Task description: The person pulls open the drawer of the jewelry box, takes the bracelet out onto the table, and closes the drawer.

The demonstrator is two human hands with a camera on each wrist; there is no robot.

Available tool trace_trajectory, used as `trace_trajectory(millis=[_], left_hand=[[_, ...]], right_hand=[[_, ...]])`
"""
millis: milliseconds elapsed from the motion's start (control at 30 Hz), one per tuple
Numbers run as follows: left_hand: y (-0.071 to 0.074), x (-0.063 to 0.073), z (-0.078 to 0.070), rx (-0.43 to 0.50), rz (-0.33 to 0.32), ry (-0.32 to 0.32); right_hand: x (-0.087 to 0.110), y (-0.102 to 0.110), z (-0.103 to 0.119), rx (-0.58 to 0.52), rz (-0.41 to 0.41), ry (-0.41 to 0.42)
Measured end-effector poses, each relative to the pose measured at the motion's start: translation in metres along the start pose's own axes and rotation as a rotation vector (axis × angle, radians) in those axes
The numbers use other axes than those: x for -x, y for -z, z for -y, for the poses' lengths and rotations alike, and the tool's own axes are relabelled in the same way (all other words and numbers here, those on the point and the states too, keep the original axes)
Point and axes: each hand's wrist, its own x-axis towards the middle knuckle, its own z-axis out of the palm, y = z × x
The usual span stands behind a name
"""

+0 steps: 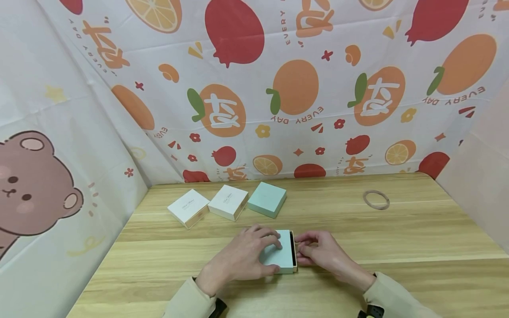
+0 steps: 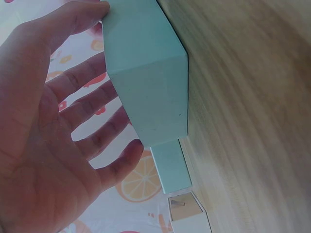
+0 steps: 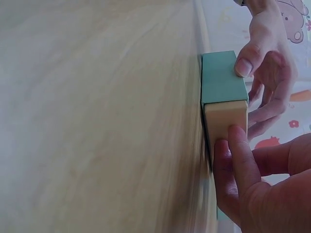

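Note:
A mint-green drawer box (image 1: pixel 285 254) lies on the wooden table, its tan inner drawer (image 3: pixel 224 116) slid out a little at the right end. A dark strip of the inside shows there in the head view. My left hand (image 1: pixel 248 254) holds the mint sleeve, fingers bent over its top and the thumb at the near edge. At the drawer's end face, my right hand (image 1: pixel 324 254) has thumb and finger brought together. Whether a pull tab sits between those tips is hidden.
Two white boxes (image 1: pixel 188 206) (image 1: pixel 227 201) and another mint box (image 1: pixel 267 198) stand in a row at the back left. A greyish ring (image 1: pixel 376 200) lies at the back right. A fruit-print cloth (image 1: pixel 254 128) hangs behind the table (image 1: pixel 417 247).

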Motion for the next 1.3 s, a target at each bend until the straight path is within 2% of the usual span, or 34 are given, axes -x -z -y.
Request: trace_trajectory(millis=[1300], left_hand=[[-0.0009, 0.002, -0.0007, -0.02, -0.004, -0.015]], right_hand=[[-0.005, -0.0082, 0.0009, 0.013, 0.011, -0.014]])
